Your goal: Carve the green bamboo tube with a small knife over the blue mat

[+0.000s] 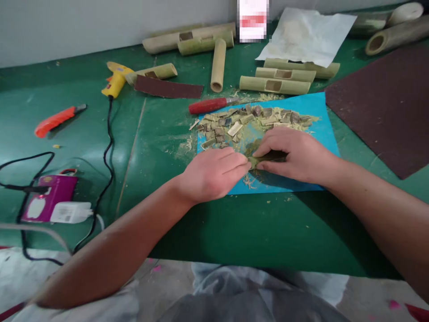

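Left hand [216, 174] is gripping the left end of a bamboo piece [255, 162], fingers curled over it. Right hand [298, 154] is pinching the same piece, thumb below, fingers above. The piece is sitting between the fingertips, over the nearer part of a blue sheet; whether it is touching the sheet, cannot tell. Fingers are hiding most of it.

Working it well, in the observer's judgement, is depending on a steady right pinch, even pressure from the left, and keeping above the sheet so dust is landing there.

Counts, left to right. One purple box [67, 184] is lying near one orange-handled cutter [56, 121]. One yellow glue gun [115, 80] is resting beside one brown strip [169, 87]. One red-handled tool [208, 106] is lying by bamboo chips [219, 131], too many and too overlapped for counting. One blue sheet [330, 129] is carrying those. Three bamboo tubes [295, 86] are lying behind it, one white sheet [306, 36] partly covering the rearmost. One large brown sheet [382, 103] is spreading at far right.
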A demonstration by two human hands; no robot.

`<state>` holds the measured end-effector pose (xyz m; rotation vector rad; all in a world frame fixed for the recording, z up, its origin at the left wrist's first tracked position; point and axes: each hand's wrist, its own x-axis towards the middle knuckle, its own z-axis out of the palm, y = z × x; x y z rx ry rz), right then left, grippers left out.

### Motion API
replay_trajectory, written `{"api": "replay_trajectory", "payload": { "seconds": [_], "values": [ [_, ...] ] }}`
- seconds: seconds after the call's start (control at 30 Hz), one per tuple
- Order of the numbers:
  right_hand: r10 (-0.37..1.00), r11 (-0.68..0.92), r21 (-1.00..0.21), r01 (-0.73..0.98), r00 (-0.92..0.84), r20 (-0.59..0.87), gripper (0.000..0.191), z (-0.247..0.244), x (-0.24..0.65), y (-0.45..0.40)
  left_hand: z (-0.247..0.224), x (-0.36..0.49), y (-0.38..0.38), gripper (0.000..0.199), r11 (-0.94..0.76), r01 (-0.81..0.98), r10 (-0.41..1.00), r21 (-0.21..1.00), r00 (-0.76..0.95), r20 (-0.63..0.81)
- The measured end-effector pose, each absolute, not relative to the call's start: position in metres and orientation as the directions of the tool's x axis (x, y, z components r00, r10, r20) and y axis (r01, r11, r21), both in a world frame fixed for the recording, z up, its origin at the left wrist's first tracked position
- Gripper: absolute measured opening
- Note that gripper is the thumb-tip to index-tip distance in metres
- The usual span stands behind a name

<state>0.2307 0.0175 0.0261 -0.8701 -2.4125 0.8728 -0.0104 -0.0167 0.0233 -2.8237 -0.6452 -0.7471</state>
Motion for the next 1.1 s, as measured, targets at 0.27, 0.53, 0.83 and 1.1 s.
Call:
{"api": "replay_trajectory", "payload": {
  "seconds": [0.27,0.53,0.83,1.1],
  "values": [
    [0.685,0.605,-0.674,0.424,-0.709,0.168,0.014,0.0274,0.2303,0.0179,0.0239,-0.0067,-0.0173,0.022,-0.887,0.444,0.331,-0.127,0.801,0.498],
    [0.678,0.616,-0.665,0.423,-0.715,0.173,0.014,0.0284,0.2298,0.0180,0.0244,-0.0113,-0.0207,0.024,-0.870,0.477,0.368,-0.129,0.800,0.474],
    [0.668,0.622,-0.656,0.427,-0.727,0.160,0.014,0.0305,0.2305,0.0186,0.0251,-0.0069,-0.0179,0.031,-0.873,0.454,0.329,-0.178,0.818,0.471],
    [0.649,0.647,-0.639,0.415,-0.740,0.176,0.016,0.0274,0.2319,0.0221,0.0238,-0.0086,-0.0191,0.024,-0.871,0.464,0.337,-0.162,0.804,0.491]
  ]
}}
